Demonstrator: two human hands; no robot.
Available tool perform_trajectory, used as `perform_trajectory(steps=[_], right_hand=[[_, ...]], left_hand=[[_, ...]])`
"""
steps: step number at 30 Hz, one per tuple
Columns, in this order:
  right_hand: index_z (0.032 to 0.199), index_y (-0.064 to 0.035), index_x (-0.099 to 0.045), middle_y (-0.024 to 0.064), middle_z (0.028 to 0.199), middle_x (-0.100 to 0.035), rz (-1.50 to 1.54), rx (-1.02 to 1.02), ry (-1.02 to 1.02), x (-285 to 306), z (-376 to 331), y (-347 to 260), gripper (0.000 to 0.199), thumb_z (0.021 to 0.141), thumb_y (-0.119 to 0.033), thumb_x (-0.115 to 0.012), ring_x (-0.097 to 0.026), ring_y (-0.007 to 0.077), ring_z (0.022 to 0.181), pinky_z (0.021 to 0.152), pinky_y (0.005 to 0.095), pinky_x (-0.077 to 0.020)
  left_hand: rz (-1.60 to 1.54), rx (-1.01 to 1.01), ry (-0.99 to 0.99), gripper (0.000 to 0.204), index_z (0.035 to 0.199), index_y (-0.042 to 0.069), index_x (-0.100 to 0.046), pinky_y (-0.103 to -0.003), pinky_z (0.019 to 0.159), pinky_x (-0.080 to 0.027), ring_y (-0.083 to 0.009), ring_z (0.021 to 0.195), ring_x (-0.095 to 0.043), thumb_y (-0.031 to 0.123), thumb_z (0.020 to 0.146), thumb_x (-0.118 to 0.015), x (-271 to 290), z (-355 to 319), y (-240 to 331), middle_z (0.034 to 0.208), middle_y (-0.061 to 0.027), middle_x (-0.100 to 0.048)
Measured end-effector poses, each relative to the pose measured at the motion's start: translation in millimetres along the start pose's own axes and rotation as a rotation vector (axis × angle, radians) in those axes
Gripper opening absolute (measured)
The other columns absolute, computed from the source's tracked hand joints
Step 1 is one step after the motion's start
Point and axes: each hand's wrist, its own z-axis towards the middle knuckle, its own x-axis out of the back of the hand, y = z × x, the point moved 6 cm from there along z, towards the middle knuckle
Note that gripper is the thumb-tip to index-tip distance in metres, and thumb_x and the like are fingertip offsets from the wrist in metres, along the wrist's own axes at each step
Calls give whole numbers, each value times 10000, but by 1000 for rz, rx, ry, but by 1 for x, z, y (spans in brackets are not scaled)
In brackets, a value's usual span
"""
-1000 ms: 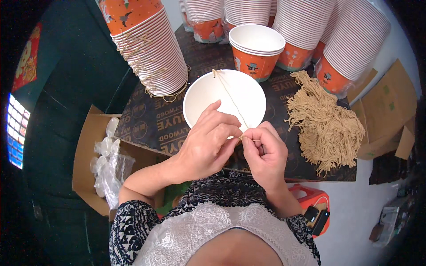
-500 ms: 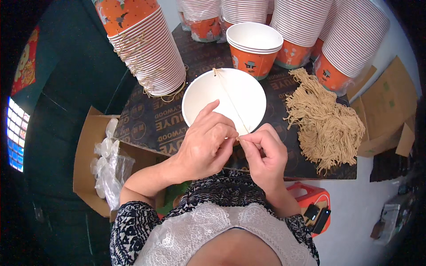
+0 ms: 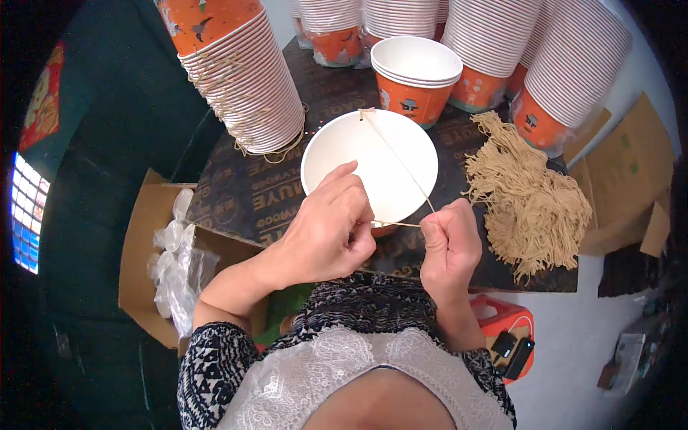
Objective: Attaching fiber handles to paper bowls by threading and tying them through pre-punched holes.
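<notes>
One white-lined paper bucket (image 3: 351,154), mouth up on the bench (image 3: 315,93), directly in front of the person; one thin tan cord (image 3: 398,155), fastened at the far rim by a hole and running taut across the mouth. Hands: apart, with a short length of the cord between them; right hand (image 3: 453,247) pinching it between thumb and curled fingers just beyond the near rim, left hand (image 3: 333,229) curled at that rim with fingertips closed on the cord; whether the left also grips the rim cannot be told. Hazards, as judged: a hard pull could tear the paper at the hole or tip the light bucket; a loose pinch could let the cord slip or a knot set unevenly. Also present: a leaning stack of orange buckets (image 3: 247,100) with cords hanging out, at left; a few nested orange buckets (image 3: 408,100) behind; plastic-wrapped stacks (image 3: 566,72) at the back; a heap of tan cords (image 3: 534,208) at right. Writing: repeated brown lettering and emblems printed across the dark bench top; pictorial figures on the orange walls, no legible label; green marks on the right-hand carton (image 3: 627,158), too small to read.
</notes>
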Motion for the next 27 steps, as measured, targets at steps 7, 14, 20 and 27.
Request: perform_trajectory(steps=[7,14,20,27], right_hand=[[825,-23,-574,120,760,-533,13,45,-101,-5,-5,-4,108,826,64,-638,-558,298,644,571,375,-446],[892,-19,-637,124,791,-583,147,132,-326,-24,-17,-15,125,795,39,-692,-622,293,641,557,368,-495],[985,-30,-662,138,914,-652,227,179,-429,-27,-16,-23,243,751,27,-697,-659,296,757,635,361,-532],[958,32,-652,128,999,-618,198,-77,-40,32,-21,29,217,776,108,-561,-561,169,768,674,264,-472]], left_hand=[[154,36,71,277,925,32,-540,-596,1086,-300,-310,936,-572,37,723,-729,18,-5,-13,962,-129,-551],[44,648,440,405,999,-23,-537,-357,609,-482,-233,610,-552,273,833,-758,14,-38,-57,808,-146,-588],[-459,787,661,160,924,-55,-640,-245,589,-424,-73,660,-478,13,783,-604,24,-65,-79,716,32,-499],[171,471,893,84,824,-36,-624,-216,685,-461,-79,772,-558,27,877,-606,183,-81,-24,947,-78,-675]])
